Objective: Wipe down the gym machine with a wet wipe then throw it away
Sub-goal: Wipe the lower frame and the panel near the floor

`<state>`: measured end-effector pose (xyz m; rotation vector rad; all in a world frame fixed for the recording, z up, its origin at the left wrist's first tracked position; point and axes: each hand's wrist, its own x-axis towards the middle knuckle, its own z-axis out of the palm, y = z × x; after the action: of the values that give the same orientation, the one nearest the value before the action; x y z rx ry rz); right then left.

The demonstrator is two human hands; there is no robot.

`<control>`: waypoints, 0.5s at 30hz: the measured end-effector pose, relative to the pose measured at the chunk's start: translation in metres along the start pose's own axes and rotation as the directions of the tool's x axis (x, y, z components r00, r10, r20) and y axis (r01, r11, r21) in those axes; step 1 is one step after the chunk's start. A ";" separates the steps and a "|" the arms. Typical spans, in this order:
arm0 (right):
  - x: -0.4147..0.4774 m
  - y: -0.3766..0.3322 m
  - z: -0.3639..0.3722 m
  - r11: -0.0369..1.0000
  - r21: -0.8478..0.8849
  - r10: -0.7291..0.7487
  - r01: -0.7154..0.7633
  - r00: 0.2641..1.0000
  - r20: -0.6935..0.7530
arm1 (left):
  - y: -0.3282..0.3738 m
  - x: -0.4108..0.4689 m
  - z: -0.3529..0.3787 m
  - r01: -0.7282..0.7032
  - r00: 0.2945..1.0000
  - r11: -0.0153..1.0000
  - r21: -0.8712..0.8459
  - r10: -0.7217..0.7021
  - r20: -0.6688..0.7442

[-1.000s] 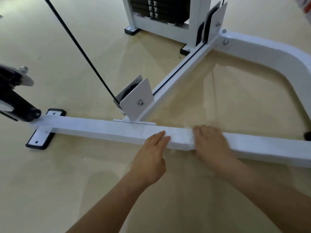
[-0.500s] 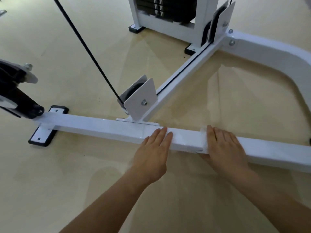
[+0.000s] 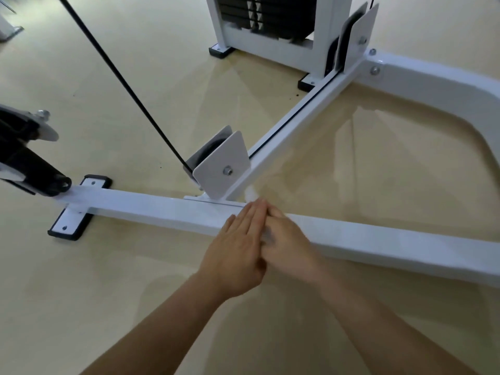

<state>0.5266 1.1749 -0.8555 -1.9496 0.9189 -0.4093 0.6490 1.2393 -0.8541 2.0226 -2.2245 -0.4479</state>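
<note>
The gym machine's white square floor bar runs left to right across the tan floor. My left hand lies flat on top of it with straight fingers. Beside it, my right hand is motion-blurred and presses down on the bar, its fingers against my left hand. A blurred white corner of the wet wipe sticks out just beyond the fingertips. The remainder of the wipe is hidden under my right hand.
A white pulley bracket with a black cable stands just behind the bar. A diagonal beam leads back to the weight stack. A black handle hangs at the left, over the bar's foot plate. A curved frame tube bends around on the right.
My right hand has slid left along the bar with the wipe until it meets my left hand. My left hand has stayed flat on the bar.
</note>
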 end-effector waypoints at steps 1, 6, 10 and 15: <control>-0.003 0.001 -0.005 0.996 0.084 0.040 -0.033 0.996 -0.084 | 0.006 0.010 0.001 0.023 0.999 0.999 0.029 -0.024 0.044; -0.008 0.029 -0.010 0.980 -0.175 0.022 -0.090 0.933 -0.360 | -0.006 0.031 0.004 0.062 0.996 0.943 0.326 -0.080 0.042; -0.006 0.040 -0.002 0.937 -0.350 -0.128 0.014 0.944 -0.305 | -0.038 0.007 0.003 0.067 0.998 0.901 0.428 -0.068 -0.012; 0.004 0.046 -0.011 0.971 -0.236 -0.100 0.024 0.944 -0.315 | -0.036 0.011 0.000 -0.060 0.998 0.868 0.492 0.061 0.013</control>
<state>0.5027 1.1516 -0.8886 -2.1656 1.1587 -0.7047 0.6819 1.2255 -0.8654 2.1462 -2.5937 0.1578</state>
